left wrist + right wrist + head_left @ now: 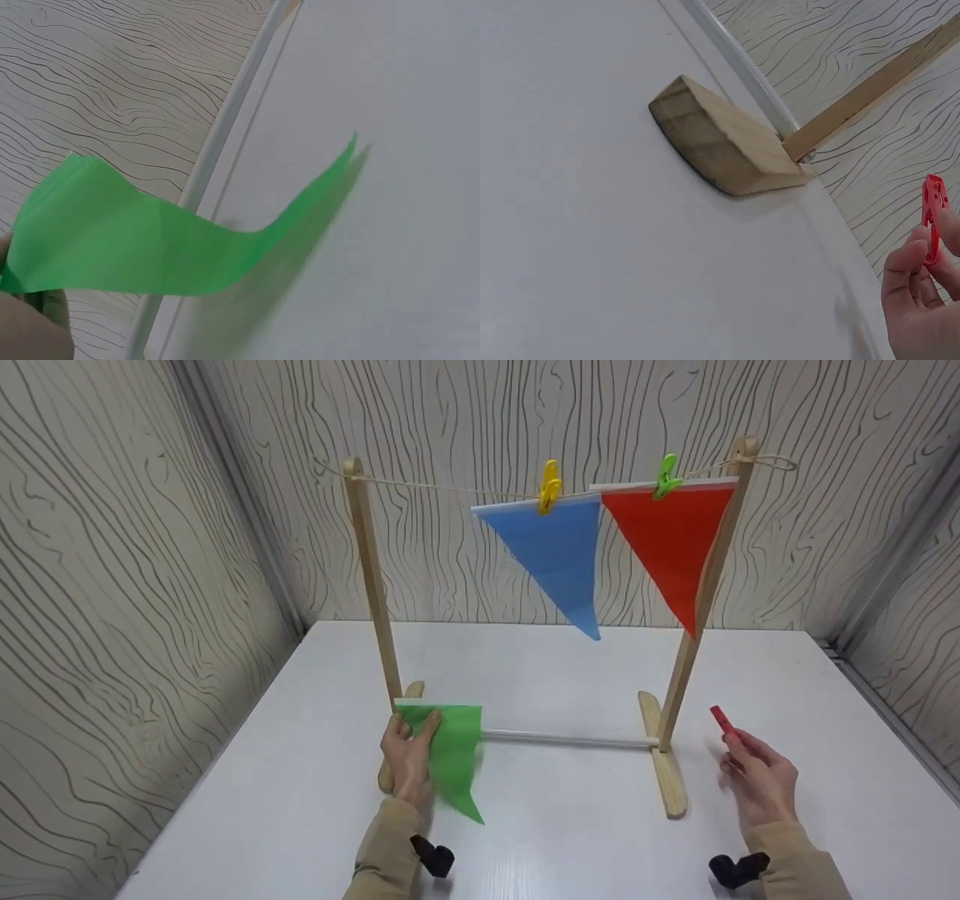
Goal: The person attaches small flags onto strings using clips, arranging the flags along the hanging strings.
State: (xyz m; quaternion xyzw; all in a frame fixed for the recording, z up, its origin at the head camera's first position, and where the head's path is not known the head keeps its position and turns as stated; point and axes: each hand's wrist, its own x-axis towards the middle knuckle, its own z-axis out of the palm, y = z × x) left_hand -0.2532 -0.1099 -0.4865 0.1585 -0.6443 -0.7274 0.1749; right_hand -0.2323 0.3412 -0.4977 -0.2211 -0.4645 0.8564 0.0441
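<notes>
My left hand (409, 754) pinches a green triangular pennant (456, 739) near its white top edge, in front of the stand's left post. The pennant's pointed tip hangs down and curls, as the left wrist view shows. Between thumb and fingers, my right hand (765, 780) holds a red clothespin (933, 217) to the right of the stand's right foot. On the string (442, 487) above hang a blue pennant (555, 547), held by a yellow clothespin (550, 487), and a red pennant (671, 540), held by a light green clothespin (666, 478).
The wooden stand has a left post (373, 585), a right post (712, 577) and a white crossbar (570, 738) low between them. Its right foot (667, 780) juts forward on the white table (570, 825). Wood-patterned panels (450, 420) enclose the back and sides.
</notes>
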